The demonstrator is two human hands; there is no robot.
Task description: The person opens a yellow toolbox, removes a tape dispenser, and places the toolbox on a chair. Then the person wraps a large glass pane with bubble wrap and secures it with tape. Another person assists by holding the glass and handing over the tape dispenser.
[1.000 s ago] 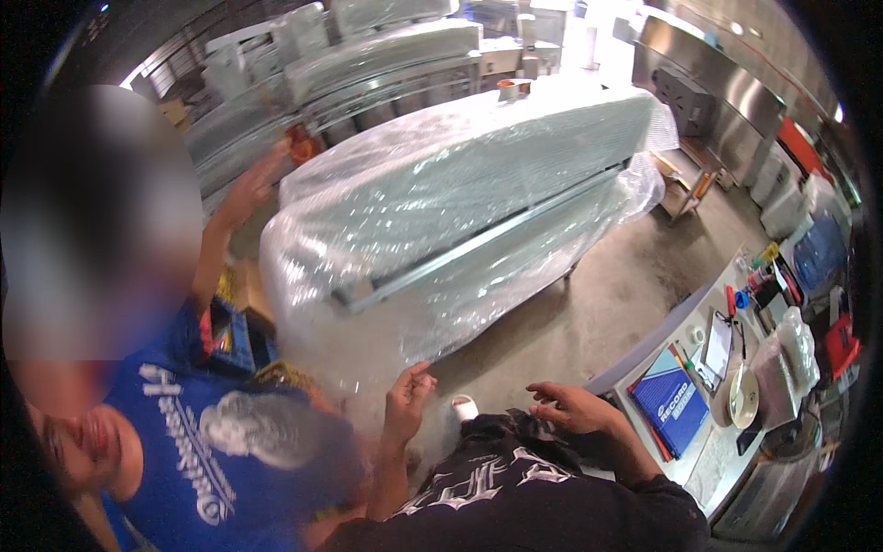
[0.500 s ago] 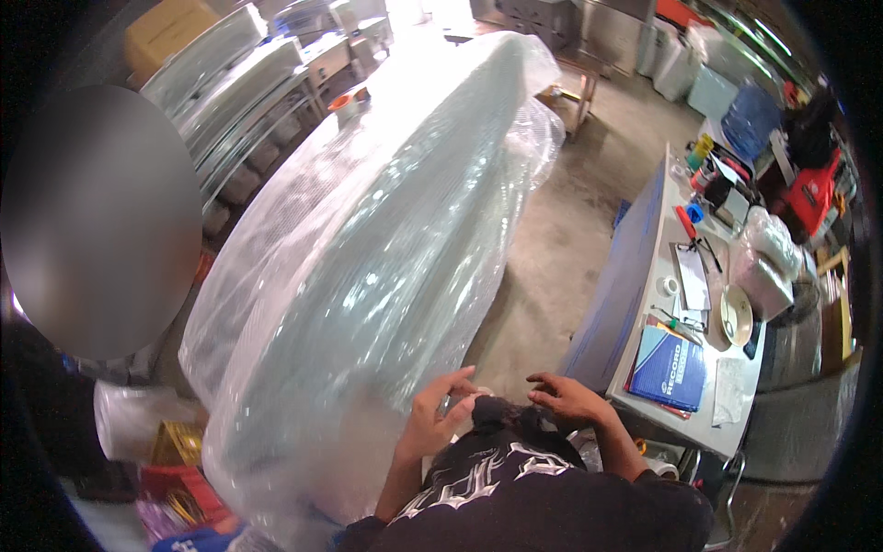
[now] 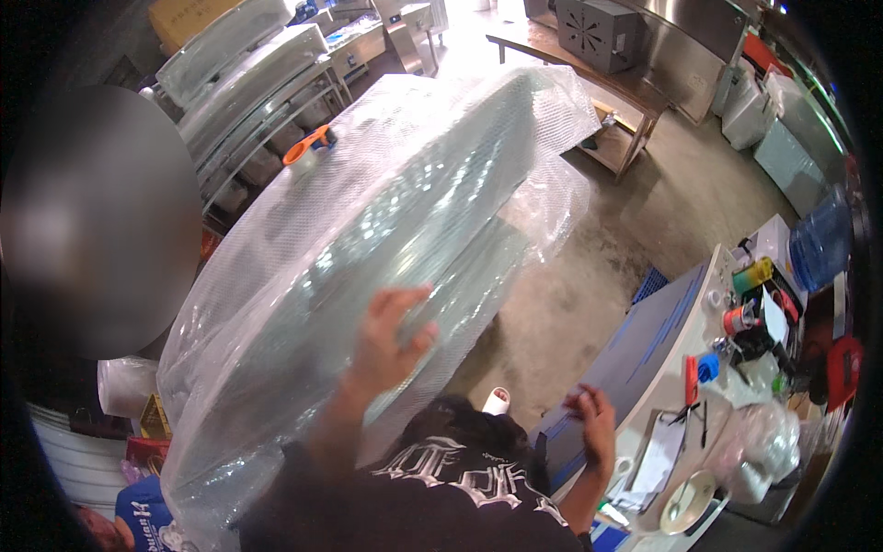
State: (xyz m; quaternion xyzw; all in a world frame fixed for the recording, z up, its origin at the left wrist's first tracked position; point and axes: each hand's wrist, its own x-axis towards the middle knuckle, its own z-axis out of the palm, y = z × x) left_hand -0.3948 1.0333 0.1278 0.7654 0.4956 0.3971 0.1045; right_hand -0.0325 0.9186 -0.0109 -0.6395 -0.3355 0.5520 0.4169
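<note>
A long, bulky load in clear bubble wrap stretches from lower left to the far middle. Over its near right side is my left hand, fingers apart and nothing in them; whether it touches the film I cannot tell. My right hand is raised beside the grey-blue side of the desk, with loosely bent, parted fingers and nothing held. An orange tape dispenser rests at the wrap's far left edge.
To the right, a cluttered desk carries a clipboard, a bowl and red-handled pliers. A wooden table stands far off. Metal racks line the left. A person in blue is at lower left.
My hands, close together before my body earlier, have parted: the left went up and left over the wrap, the right moved outward toward the desk. The view has shifted.
</note>
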